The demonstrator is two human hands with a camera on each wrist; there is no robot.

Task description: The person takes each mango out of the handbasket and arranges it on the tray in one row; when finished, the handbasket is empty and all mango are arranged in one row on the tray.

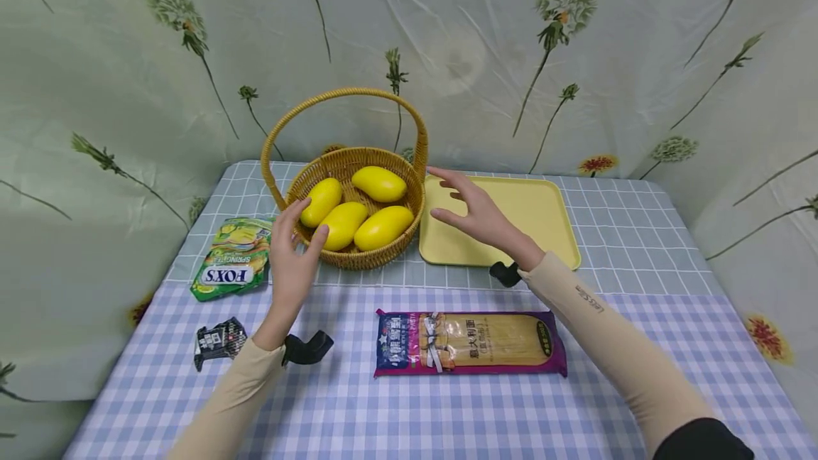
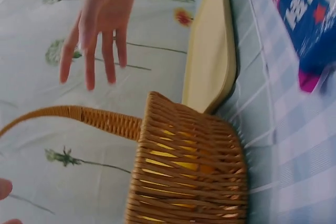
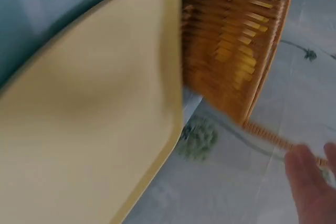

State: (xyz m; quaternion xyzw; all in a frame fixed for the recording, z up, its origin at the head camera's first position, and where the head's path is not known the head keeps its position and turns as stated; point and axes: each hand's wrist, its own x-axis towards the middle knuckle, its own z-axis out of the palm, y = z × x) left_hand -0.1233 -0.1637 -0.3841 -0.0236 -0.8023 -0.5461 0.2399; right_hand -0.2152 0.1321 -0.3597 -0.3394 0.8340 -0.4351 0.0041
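Observation:
A wicker basket (image 1: 377, 259) with a tall arched handle (image 1: 345, 93) holds several yellow mangoes (image 1: 383, 228). My left hand (image 1: 290, 265) is at the basket's front left, thumb and fingers spread apart and gripping nothing; whether it touches the rim is unclear. To the right of the basket, my right hand (image 1: 479, 217) hovers over the yellow tray (image 1: 524, 222), its fingers extended toward the handle's right base. In the left wrist view, the right hand (image 2: 107, 9) hangs in the air, apart from the basket (image 2: 189, 177). Right fingers (image 3: 307, 182) show near the handle in the right wrist view.
A purple-ended pack of pasta (image 1: 473, 343) lies in front on the checked tablecloth (image 1: 409, 417). At left are a green FOX'S bag (image 1: 233, 258) and a small black-and-white packet (image 1: 219, 341). A flower-printed curtain (image 1: 460, 41) hangs behind the table.

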